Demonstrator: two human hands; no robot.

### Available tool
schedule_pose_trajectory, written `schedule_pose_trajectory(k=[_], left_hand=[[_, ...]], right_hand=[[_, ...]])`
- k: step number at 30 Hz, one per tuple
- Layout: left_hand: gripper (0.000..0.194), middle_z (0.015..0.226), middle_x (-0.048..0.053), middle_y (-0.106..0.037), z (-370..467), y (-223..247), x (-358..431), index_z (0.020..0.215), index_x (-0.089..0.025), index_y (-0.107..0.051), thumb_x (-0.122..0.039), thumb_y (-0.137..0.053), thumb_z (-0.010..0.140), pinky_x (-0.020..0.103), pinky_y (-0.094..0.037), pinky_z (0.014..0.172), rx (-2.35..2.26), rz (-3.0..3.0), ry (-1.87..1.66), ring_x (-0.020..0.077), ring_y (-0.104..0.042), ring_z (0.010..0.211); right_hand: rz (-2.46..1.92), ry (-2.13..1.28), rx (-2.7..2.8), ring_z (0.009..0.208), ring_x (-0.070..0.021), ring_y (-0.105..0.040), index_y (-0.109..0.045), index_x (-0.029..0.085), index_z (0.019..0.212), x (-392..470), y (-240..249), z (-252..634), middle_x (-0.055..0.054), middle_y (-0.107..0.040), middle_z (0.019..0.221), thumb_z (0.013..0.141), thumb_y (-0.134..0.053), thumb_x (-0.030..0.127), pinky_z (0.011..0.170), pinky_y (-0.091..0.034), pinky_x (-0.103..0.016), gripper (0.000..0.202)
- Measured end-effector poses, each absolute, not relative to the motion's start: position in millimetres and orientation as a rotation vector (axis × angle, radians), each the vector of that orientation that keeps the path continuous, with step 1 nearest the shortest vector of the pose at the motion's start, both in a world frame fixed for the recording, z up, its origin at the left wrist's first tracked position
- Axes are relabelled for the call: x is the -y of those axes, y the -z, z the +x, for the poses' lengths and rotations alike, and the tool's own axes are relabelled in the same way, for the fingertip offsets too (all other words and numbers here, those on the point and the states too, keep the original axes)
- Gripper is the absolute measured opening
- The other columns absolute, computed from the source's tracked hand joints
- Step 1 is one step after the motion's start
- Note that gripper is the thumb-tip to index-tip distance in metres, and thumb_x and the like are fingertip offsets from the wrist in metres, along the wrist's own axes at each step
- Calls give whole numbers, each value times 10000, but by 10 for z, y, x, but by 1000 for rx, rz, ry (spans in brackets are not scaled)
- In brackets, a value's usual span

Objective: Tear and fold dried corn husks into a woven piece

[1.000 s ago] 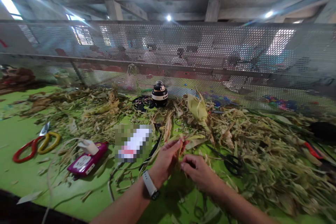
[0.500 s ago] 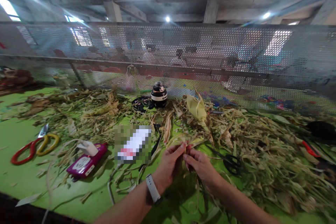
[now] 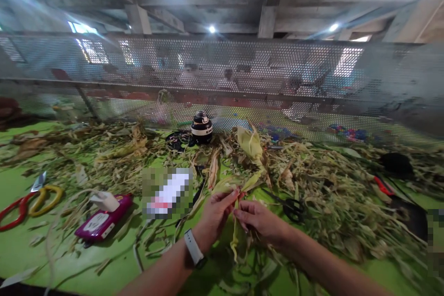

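Close together over the green tabletop, both hands work at a pale green strip of corn husk that hangs down between them with a small knot-like bend near its lower end. My left hand, with a white watch band on the wrist, pinches the strip between thumb and forefinger. Curled fingers of my right hand close on the husk just beside it; the exact grip is partly hidden. Beyond the fingers, a larger pale corn husk bundle stands among dry scraps. Black scissors lie right of my right hand.
Heaps of shredded husk cover the right and back left. Left are red-and-yellow-handled scissors, a purple power strip with a white plug and a blurred-out phone-like object. A black jar stands before a perforated metal screen.
My view has swung slightly right, so the table things sit further left. My hands stay together at the husk, and the strip's hanging end now shows below them.
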State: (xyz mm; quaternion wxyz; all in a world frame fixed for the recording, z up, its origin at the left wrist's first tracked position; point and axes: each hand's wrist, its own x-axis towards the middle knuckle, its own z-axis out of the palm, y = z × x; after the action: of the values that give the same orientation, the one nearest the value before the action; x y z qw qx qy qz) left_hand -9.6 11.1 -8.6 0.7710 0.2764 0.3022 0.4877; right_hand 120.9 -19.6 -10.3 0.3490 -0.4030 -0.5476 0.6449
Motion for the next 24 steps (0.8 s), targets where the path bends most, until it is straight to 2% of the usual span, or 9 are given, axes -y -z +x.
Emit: schedule_pose_trajectory(k=[6,9,12,19,21,24], left_hand=[[192,697,51,-714,2,49,80,685,-148,-727,-227,-825,541,200,-457,563,-674,653,-926,142,-623,653],[229,719,67,-716,147,-36,235,727,-127,-724,-219,-826,544,218,-473,605,-654,673,-851,154,-634,670],[255,703,60,-707,379,-58,353,742,-120,-716,-249,-826,552,217,-475,575,-656,679,-816,144,-628,624],[234,674,52,-695,784,206,499,732,-117,-715,-268,-818,585,231,-497,628,-544,665,-740,133,-629,608],[259,687,56,-699,793,261,550,815,-127,-719,-270,-802,615,236,-496,615,-558,648,-696,134,-629,606],[230,612,50,-680,762,302,610,709,-129,-707,-305,-809,602,233,-487,589,-581,608,-679,126,-615,547]], right_hand=[[-1151,-1679,1431,414,-42,-331,-449,166,618,434,50,1427,71,-458,493,661,-629,650,423,-216,-200,518],[-1133,-1666,1470,437,-44,-360,-482,151,603,551,58,1591,57,-476,503,676,-630,630,451,-245,-196,507],[-1112,-1659,1464,442,-40,-365,-517,137,626,654,96,1797,49,-494,517,694,-639,595,456,-240,-191,480],[-1087,-1819,1349,443,-33,-361,-543,124,624,973,153,2181,41,-476,531,693,-664,563,435,-239,-176,461],[-986,-1870,1282,480,-38,-381,-562,125,658,1038,209,2192,34,-476,579,661,-691,565,472,-282,-174,458],[-932,-1897,1212,477,-38,-363,-548,135,633,1083,343,2151,39,-446,567,644,-693,586,483,-292,-178,474]])
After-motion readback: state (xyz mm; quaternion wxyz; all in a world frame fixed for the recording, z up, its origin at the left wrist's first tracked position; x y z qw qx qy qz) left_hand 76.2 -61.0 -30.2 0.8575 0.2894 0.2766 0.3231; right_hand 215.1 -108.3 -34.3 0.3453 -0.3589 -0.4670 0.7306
